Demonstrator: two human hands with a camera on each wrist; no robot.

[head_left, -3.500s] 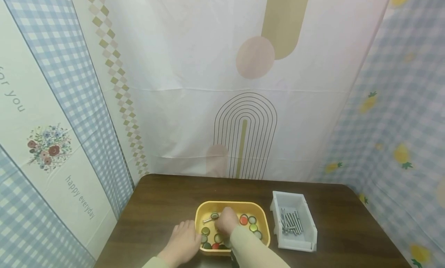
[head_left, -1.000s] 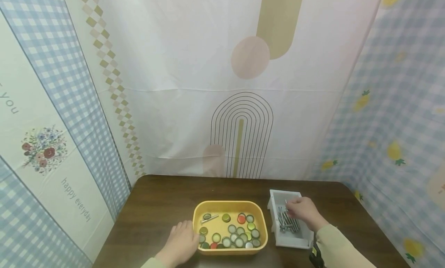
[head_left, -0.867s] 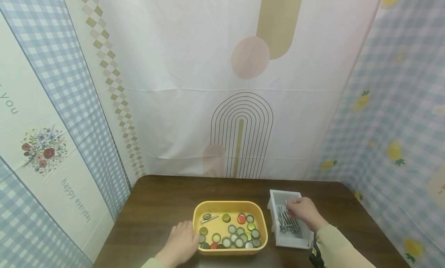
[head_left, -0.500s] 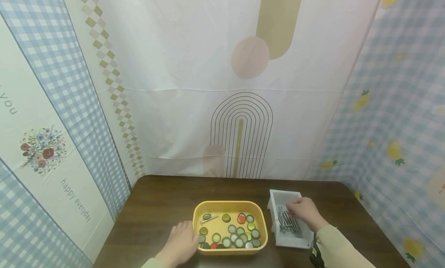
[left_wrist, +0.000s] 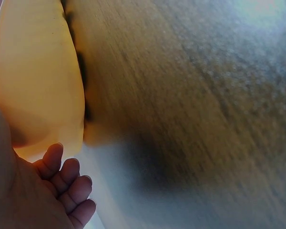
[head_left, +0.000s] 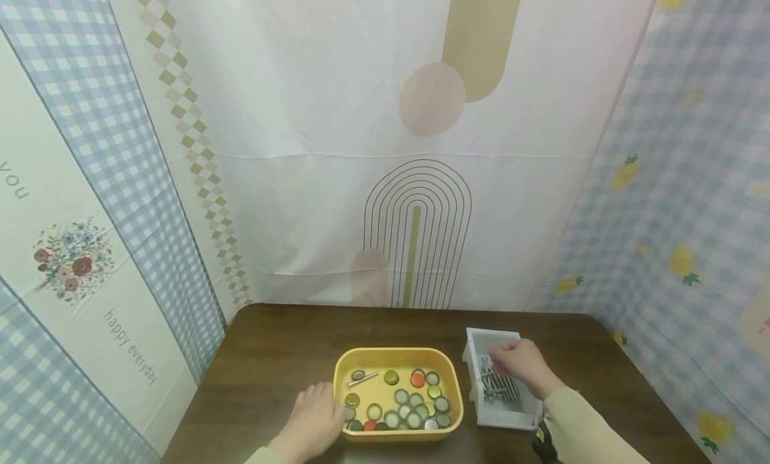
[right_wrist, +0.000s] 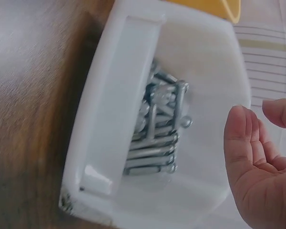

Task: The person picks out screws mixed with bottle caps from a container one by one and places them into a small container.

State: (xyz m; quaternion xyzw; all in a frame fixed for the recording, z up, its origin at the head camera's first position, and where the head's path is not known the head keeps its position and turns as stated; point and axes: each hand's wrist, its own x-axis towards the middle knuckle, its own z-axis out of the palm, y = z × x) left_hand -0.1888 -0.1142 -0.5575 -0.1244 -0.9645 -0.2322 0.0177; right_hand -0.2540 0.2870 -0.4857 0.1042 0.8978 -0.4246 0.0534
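Note:
My right hand [head_left: 522, 364] hovers over the white bin [head_left: 511, 418], thumb and fingertips apart with nothing between them in the right wrist view. Below it in that bin lies a heap of silver bolts [right_wrist: 155, 119]. To the left is the yellow tub [head_left: 397, 436], holding several bottle caps [head_left: 414, 420] in grey, green, yellow and red. One bolt [head_left: 363, 379] lies at the tub's far left, beside a cap [head_left: 358, 374]. Against the tub's left wall rests my left hand [head_left: 313, 417]; the left wrist view shows its fingers loosely bent beside the wall.
Both containers stand on a dark brown wooden table [head_left: 289, 343], the white bin a little right of the tub. A patterned cloth [head_left: 301, 216] hangs behind the table's far edge, with checked cloths [head_left: 668, 203] at the sides.
My right hand has gone from the yellow tub to the white bin on the right. A bolt tip showed at its fingertips about a second ago; it has let go. My left hand stays put.

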